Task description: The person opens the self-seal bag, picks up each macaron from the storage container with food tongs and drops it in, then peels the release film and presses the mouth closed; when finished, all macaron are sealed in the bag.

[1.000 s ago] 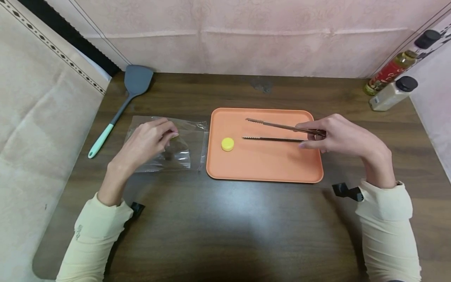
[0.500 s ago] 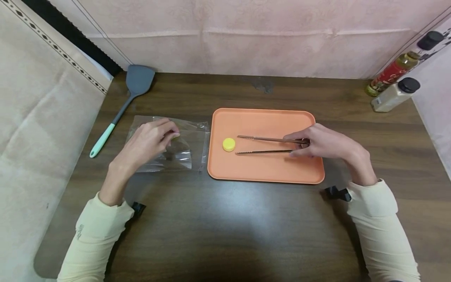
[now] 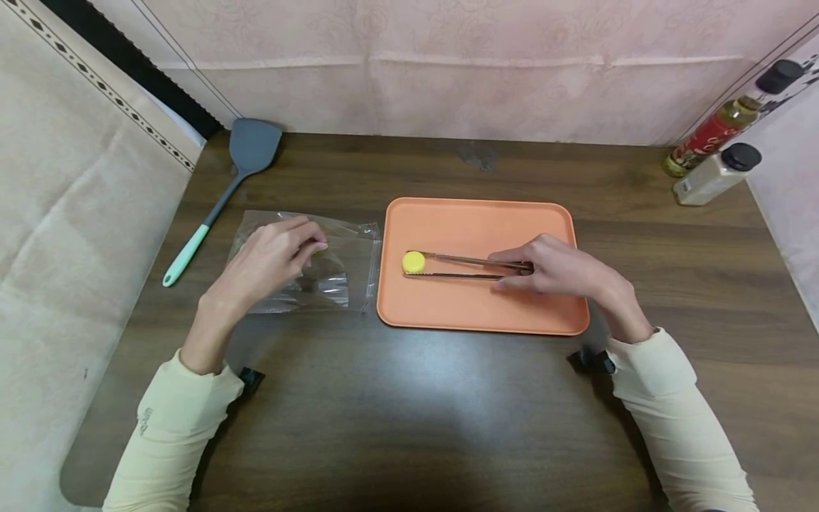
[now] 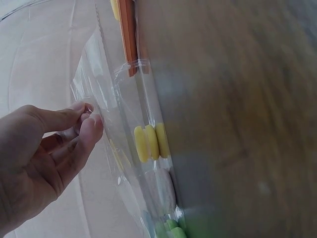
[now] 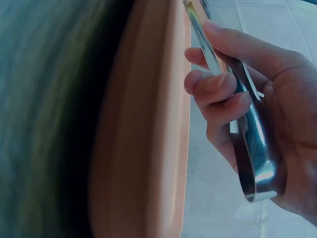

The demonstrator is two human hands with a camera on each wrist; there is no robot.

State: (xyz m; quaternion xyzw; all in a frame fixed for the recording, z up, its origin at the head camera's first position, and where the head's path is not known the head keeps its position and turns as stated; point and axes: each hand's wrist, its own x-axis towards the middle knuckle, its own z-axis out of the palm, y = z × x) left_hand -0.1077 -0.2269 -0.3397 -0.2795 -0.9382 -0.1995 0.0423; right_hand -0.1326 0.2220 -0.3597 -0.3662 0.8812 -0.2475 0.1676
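Polished metal on the tongs [image 5: 257, 148], smooth and glossy, catching bright highlights! The tray [image 3: 448, 306] answers in smooth, matt, plastic-looking orange, the yellow disc [image 3: 413, 262] smooth as well. And the bag [image 3: 348, 256]: clear plastic film, crinkled, shiny. Wood grain runs across the worktop [image 3: 409, 405] under a soft sheen; behind, the creased drape [image 3: 448, 99] is matt cloth, and the spatula's head [image 3: 254, 146] looks smooth, matt.
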